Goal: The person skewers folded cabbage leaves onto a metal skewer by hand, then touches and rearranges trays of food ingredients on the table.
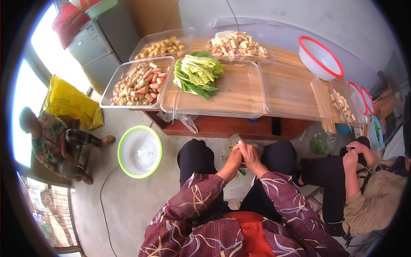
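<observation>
My left hand (232,164) and my right hand (250,157) meet between my knees, fingers folded and pressed together. Anything between them is hidden. Just beyond my hands is a clear plastic bag (233,140) with green bits inside. A green leaf (242,171) shows below my hands. In front of me stands a table (291,52) with clear trays. One tray (237,92) bears a pile of leafy greens (198,73). To its left, another holds cut sausages (155,79) and beige chunks. Thin wooden skewers (328,125) lie at the right.
At right, a seated person's hands (355,155) rest together. Another person (51,141) sits at far left. On the floor is a green-rimmed basin (124,168); a red-rimmed bowl (314,64) stands on the table. A dark cable (102,201) crosses the floor.
</observation>
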A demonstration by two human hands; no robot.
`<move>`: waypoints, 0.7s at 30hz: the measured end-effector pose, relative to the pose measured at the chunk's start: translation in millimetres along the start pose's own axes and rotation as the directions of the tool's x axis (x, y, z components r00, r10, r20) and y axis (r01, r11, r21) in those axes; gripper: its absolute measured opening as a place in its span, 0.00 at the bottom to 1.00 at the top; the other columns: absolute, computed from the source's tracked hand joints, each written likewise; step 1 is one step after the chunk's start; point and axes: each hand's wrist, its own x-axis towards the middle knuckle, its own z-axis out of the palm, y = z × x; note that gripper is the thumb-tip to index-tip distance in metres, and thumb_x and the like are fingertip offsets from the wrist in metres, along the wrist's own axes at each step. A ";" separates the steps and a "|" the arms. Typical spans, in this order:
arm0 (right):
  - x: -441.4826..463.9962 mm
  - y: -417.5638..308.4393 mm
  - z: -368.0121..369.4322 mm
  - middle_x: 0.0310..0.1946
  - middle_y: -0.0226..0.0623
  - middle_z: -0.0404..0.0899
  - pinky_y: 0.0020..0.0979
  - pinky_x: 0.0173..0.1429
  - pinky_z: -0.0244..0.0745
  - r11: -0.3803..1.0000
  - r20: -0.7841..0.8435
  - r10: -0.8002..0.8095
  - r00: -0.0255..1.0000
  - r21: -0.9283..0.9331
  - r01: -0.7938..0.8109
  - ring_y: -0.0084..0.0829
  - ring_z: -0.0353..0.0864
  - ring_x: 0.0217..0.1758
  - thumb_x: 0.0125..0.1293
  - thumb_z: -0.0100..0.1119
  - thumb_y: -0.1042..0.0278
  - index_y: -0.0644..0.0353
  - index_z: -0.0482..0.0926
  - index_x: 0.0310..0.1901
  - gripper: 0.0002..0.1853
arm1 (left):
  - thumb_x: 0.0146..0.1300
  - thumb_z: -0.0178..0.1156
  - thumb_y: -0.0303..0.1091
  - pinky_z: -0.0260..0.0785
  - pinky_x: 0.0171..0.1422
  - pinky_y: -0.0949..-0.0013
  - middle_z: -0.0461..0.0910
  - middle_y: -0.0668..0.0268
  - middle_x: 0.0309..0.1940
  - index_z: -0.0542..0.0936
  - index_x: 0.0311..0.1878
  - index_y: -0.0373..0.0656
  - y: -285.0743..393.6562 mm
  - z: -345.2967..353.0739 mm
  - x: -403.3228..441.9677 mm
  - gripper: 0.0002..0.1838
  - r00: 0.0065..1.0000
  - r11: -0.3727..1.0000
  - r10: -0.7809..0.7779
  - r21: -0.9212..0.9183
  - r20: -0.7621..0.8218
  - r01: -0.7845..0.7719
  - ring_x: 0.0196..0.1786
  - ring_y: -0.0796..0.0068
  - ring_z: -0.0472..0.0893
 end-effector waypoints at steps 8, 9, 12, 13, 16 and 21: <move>0.5 4.5 -1.0 0.28 0.45 0.83 0.40 0.43 0.76 0.980 0.013 -0.153 0.988 -0.124 0.153 0.47 0.83 0.33 0.76 0.34 0.61 0.63 0.79 0.30 0.24 | 0.74 0.42 0.43 0.77 0.47 0.58 0.81 0.60 0.46 0.75 0.54 0.43 0.1 -0.1 2.4 0.17 0.999 0.998 -0.042 0.041 -0.015 0.043 0.45 0.64 0.83; -0.6 6.7 -0.7 0.28 0.45 0.83 0.40 0.43 0.76 0.981 0.005 -0.147 0.989 -0.125 0.147 0.47 0.83 0.33 0.76 0.34 0.61 0.63 0.79 0.30 0.24 | 0.74 0.41 0.43 0.77 0.44 0.58 0.81 0.62 0.46 0.75 0.53 0.46 -0.7 -1.0 2.6 0.17 0.999 0.999 -0.033 0.041 0.002 0.033 0.44 0.66 0.82; 0.7 5.7 -1.1 0.29 0.48 0.83 0.40 0.47 0.73 0.993 0.044 -0.063 0.997 -0.095 0.067 0.48 0.82 0.36 0.76 0.30 0.55 0.64 0.81 0.30 0.29 | 0.74 0.41 0.44 0.77 0.41 0.59 0.81 0.63 0.45 0.75 0.53 0.49 -1.1 -0.8 2.2 0.16 1.000 0.998 -0.030 0.050 0.003 0.030 0.43 0.67 0.82; 1.5 6.9 -0.9 0.29 0.48 0.83 0.40 0.47 0.73 0.993 0.037 -0.063 0.997 -0.095 0.067 0.48 0.82 0.36 0.76 0.30 0.55 0.64 0.81 0.30 0.29 | 0.74 0.41 0.44 0.77 0.41 0.59 0.81 0.64 0.45 0.75 0.53 0.50 -0.5 -0.8 1.7 0.16 0.999 0.998 -0.034 0.050 -0.021 0.035 0.43 0.67 0.82; 0.5 10.1 0.2 0.29 0.48 0.83 0.40 0.46 0.74 0.982 0.037 -0.124 0.992 -0.137 0.128 0.48 0.83 0.36 0.76 0.30 0.56 0.64 0.81 0.31 0.28 | 0.74 0.41 0.44 0.77 0.40 0.60 0.81 0.64 0.44 0.74 0.53 0.50 -3.4 -3.2 4.5 0.15 0.999 0.998 -0.042 0.051 -0.014 0.042 0.42 0.69 0.82; 0.2 9.5 0.0 0.30 0.47 0.83 0.39 0.46 0.74 0.986 0.054 -0.105 0.993 -0.126 0.111 0.47 0.83 0.37 0.76 0.32 0.56 0.62 0.81 0.33 0.27 | 0.75 0.41 0.44 0.78 0.49 0.56 0.81 0.60 0.49 0.74 0.55 0.44 3.7 0.0 -1.3 0.18 0.999 0.997 -0.044 0.064 -0.032 0.046 0.47 0.64 0.83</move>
